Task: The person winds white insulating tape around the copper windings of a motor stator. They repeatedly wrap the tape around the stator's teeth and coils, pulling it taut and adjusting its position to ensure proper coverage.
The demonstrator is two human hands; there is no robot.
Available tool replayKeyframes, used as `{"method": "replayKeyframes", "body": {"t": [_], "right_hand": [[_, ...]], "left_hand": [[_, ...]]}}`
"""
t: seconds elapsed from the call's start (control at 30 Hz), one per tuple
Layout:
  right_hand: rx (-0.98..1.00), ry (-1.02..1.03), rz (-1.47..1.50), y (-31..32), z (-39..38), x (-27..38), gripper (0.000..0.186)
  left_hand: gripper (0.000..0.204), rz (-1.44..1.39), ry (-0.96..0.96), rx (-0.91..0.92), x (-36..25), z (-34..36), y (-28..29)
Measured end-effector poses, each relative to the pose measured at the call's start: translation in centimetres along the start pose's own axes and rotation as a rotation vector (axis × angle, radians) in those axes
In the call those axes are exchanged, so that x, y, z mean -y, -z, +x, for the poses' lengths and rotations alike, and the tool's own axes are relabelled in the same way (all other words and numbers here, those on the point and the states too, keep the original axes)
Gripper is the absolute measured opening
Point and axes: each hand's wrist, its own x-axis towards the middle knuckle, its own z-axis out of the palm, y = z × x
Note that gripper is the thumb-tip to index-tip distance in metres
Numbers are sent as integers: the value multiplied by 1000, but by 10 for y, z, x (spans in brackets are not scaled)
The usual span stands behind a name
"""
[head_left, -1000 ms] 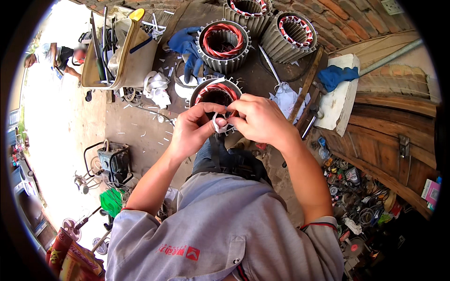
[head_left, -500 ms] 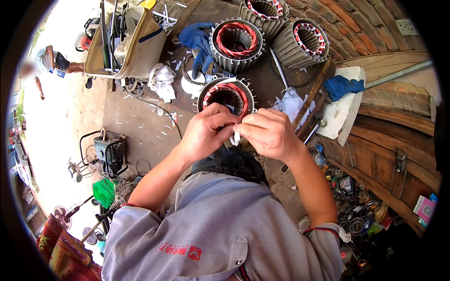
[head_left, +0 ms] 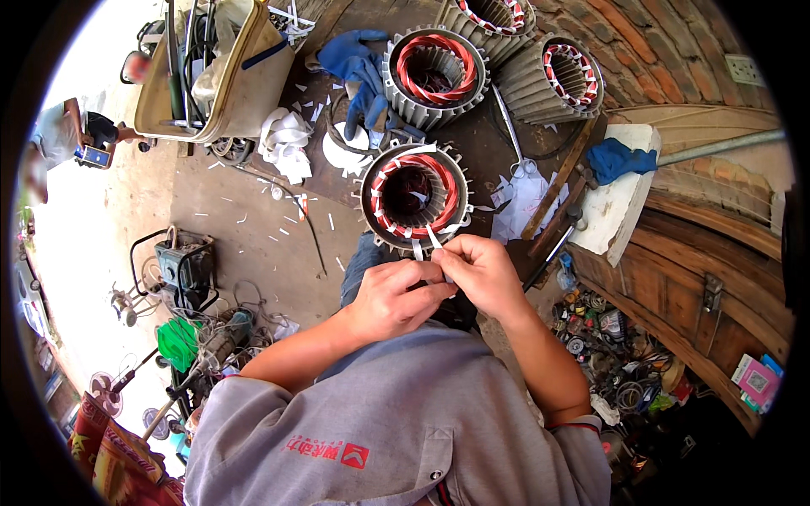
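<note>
Right in front of me stands a finned metal motor stator (head_left: 368, 198), its red winding (head_left: 377, 196) wrapped at intervals with white tape. Two ends of a white binding tape (head_left: 434, 237) come off the near edge of the winding toward me. My left hand (head_left: 401, 293) is closed at the end of one strip, fingers curled. Close beside it, my right hand (head_left: 481, 271) pinches the other strip between thumb and forefinger. The fingertips of both hands nearly meet, and the tape ends between them are partly hidden.
Behind stand another stator (head_left: 434, 74) with a red winding and two taped ones (head_left: 540, 88). Blue gloves (head_left: 354, 72), scissors (head_left: 516, 143) and white paper (head_left: 523, 202) lie on the bench. A cream bin (head_left: 232, 110) holds tools at left. Someone (head_left: 63, 135) stands farther off.
Both hands have drawn back from the stator's near rim toward my body, pulling the white tape ends out. The stator's winding is now uncovered. The person at left has shifted.
</note>
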Motion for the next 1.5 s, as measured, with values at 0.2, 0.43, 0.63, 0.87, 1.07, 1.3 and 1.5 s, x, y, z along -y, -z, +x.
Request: {"method": "replayKeyframes", "body": {"t": [0.2, 0.43, 0.63, 0.87, 1.07, 1.3, 1.5], "right_hand": [[-197, 436, -520, 1, 4, 38, 6], [-113, 616, -628, 8, 29, 53, 3], [-110, 685, -721, 8, 42, 55, 6], [-122, 799, -773, 11, 43, 42, 10], [-48, 838, -752, 10, 18, 49, 12], [21, 861, -621, 6, 10, 36, 11], [74, 769, -475, 16, 20, 25, 10]], "left_hand": [[24, -27, 316, -92, 16, 23, 38], [18, -130, 309, 427, 47, 74, 52], [13, 266, 466, 569, 47, 85, 37], [14, 597, 455, 676, 41, 84, 19], [10, 368, 327, 302, 29, 47, 21], [13, 436, 57, 245, 36, 37, 25], [10, 331, 42, 269, 50, 34, 25]]}}
